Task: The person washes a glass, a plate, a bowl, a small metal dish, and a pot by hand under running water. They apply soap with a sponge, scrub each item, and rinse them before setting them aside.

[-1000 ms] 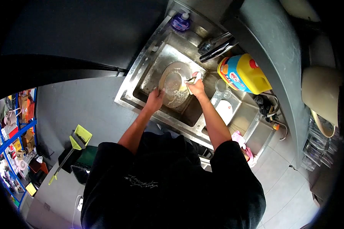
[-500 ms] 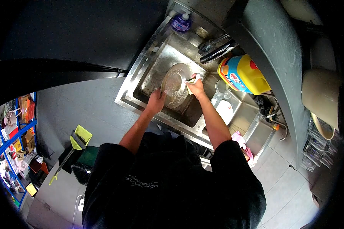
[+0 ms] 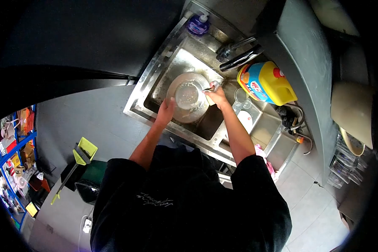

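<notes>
round dish (image 3: 187,95) turned more face-on, left hand (image 3: 166,112) clamped on it, right hand (image 3: 218,97) around pale pad (image 3: 210,100)

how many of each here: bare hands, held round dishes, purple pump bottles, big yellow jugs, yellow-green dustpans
bare hands (left, right): 2
held round dish: 1
purple pump bottle: 1
big yellow jug: 1
yellow-green dustpan: 1
total: 6
</notes>
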Action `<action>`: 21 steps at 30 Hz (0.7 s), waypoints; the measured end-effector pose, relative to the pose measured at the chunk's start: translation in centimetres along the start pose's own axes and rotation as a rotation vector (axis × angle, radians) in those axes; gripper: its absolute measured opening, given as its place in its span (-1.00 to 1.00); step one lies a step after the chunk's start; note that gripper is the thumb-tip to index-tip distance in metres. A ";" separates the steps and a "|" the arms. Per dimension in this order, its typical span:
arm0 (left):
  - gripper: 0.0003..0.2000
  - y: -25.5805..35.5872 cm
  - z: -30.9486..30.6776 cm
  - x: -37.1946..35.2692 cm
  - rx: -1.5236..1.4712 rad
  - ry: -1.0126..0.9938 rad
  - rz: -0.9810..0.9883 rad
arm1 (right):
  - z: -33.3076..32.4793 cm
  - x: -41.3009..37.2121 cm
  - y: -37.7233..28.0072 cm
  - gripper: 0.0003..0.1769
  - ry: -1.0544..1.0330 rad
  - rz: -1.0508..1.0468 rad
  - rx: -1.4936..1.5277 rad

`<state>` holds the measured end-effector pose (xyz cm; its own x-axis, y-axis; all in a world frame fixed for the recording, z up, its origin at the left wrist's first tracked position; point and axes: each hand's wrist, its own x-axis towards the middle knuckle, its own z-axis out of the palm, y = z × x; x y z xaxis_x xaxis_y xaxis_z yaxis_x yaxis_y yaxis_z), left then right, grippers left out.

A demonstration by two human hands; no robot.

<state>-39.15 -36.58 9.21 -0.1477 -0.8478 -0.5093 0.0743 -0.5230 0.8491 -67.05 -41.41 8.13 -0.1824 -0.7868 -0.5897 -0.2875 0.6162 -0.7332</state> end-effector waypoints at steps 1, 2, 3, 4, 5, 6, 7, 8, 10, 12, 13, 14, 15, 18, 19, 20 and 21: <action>-0.54 -0.5 -0.1 0.0 -0.097 0.005 -0.026 | -0.3 -0.2 -0.4 -0.59 -0.030 0.021 0.020; -0.55 -0.8 -0.3 -0.1 -0.194 0.009 -0.053 | -0.5 -0.2 -0.5 -0.59 -0.046 0.034 0.067; -0.55 -1.2 -0.3 -0.1 -0.292 0.013 -0.080 | -0.6 -0.3 -0.6 -0.58 -0.061 0.048 0.113; -0.55 -1.6 -0.1 -0.2 -0.314 0.044 -0.112 | -0.9 -0.5 -0.7 -0.58 -0.074 0.061 0.158; -0.55 -0.5 0.3 -0.7 -0.335 0.075 -0.147 | -1.2 -1.7 -2.9 -0.54 -0.106 0.078 0.163; -0.55 0.8 0.5 -1.3 -0.356 0.107 -0.184 | -1.6 -2.2 -3.6 -0.56 -0.117 0.091 0.143; -0.54 2.0 0.5 -1.8 -0.334 0.099 -0.214 | -2.0 -2.5 -4.1 -0.57 -0.130 0.101 0.124; -0.54 1.6 0.3 -1.7 -0.334 0.094 -0.219 | -2.2 -2.6 -4.6 -0.58 -0.144 0.110 0.106; -0.55 0.2 0.1 -1.1 -0.335 0.084 -0.229 | -2.3 -3.1 -4.7 -0.66 -0.110 0.077 0.094; -0.55 -0.7 0.2 -0.8 -0.336 0.075 -0.184 | -2.8 -3.1 -4.3 -0.70 -0.089 0.033 0.057; -0.56 -1.1 0.2 -0.6 -0.336 0.070 -0.160 | -3.0 -3.2 -4.1 -0.71 -0.078 0.022 0.005; -0.56 -1.3 0.2 -0.5 -0.305 0.070 -0.161 | -3.2 -3.5 -4.2 -0.71 -0.068 0.013 -0.046; -0.57 -1.5 0.2 -0.3 -0.275 0.070 -0.161 | -3.3 -3.9 -4.3 -0.71 -0.058 0.004 -0.098; -0.56 -1.3 0.6 -0.4 -0.202 0.100 -0.141 | -3.4 -5.2 -4.6 -0.70 -0.128 0.043 -0.077; -0.55 -1.0 0.7 -0.3 -0.182 0.115 -0.130 | -3.4 -4.5 -2.5 -0.64 -0.139 0.111 -0.116; -0.54 -1.0 0.7 -0.2 -0.229 0.104 -0.159 | -3.1 -5.2 -3.0 -0.65 -0.137 0.184 -0.057; -0.53 -1.1 0.5 -0.1 -0.276 0.094 -0.189 | -3.3 -5.7 -2.7 -0.62 -0.144 0.216 0.067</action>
<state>-39.71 -35.94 8.41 -0.0941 -0.7311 -0.6758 0.3198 -0.6650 0.6749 -68.33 -38.76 14.60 -0.0955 -0.6265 -0.7736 -0.1926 0.7741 -0.6031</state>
